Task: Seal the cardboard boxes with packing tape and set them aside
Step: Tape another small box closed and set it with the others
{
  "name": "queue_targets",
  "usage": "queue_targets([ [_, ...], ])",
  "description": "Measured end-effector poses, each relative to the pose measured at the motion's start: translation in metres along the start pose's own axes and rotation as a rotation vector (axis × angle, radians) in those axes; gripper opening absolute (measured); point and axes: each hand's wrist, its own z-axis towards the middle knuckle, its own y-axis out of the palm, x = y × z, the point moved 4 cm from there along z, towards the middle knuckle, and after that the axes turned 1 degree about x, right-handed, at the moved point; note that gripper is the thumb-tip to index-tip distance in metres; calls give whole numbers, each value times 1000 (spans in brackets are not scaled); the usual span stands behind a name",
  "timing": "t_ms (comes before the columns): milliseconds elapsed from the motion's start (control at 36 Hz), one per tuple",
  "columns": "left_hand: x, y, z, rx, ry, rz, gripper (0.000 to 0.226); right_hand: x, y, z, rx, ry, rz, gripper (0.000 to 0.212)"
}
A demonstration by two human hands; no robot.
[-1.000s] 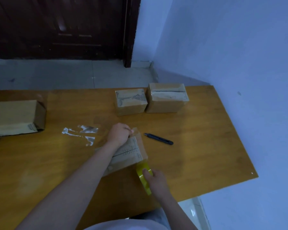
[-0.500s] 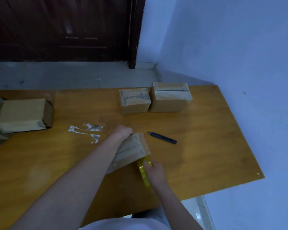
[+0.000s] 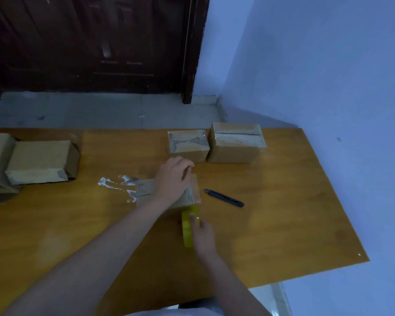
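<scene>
Head view. My left hand (image 3: 172,179) lies palm-down on top of the box (image 3: 167,193) at the middle of the table (image 3: 283,213), fingers loosely bent over its far edge, pressing rather than gripping. My right hand (image 3: 203,232) holds the yellow tape roll (image 3: 188,226) on edge just below the box's near right corner, fingers curled round the rim; the roll touches or nearly touches the box, and I cannot tell whether a strip is already stuck down.

Change over the last second: the roll has come up from a gap away to the box's near edge, and my left hand has slid from the far corner to cover more of the top. I read this as the strip being laid along the seam, the left hand smoothing as the roll closes in; the run looks nearly spent.

Two boxes (image 3: 188,144) and (image 3: 236,142) stand side by side at the far edge, touching, with glossy tops that suggest tape already on. An open carton (image 3: 40,159) lies at the far left with more cardboard beside it, probably waiting.

A dark cutter (image 3: 224,197) lies just right of the box, within reach of my right hand; I judge cutting the strip to be the next need. Pale tape scraps (image 3: 116,184) sit left of the box.
</scene>
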Motion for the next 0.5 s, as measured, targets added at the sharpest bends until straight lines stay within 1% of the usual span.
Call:
queue_targets([
  [28,0,1,-7,-29,37,71,18,-3,-1,2,1,-12,24,35],
  [56,0,5,-15,-92,54,139,20,-6,-3,3,5,-24,59,37],
  [111,-7,18,-36,-236,38,237,28,-5,-6,2,-8,-27,136,37],
  [167,-12,25,-54,-305,-3,269,36,2,-8,-2,-44,-30,148,32],
  [222,-14,28,-66,-338,-3,317,42,11,-9,-8,-75,-28,100,27],
  [306,-18,31,-76,-373,44,412,54,22,-14,-12,-67,-39,35,24],
  [389,-19,31,-77,-423,71,448,59,27,-17,-12,-87,12,-60,35],
  [444,-19,32,-77,-461,82,457,66,30,-19,-12,-63,35,-213,35],
  [500,-19,31,-78,-495,78,474,73,29,-18,-14,-20,52,-264,37],
])
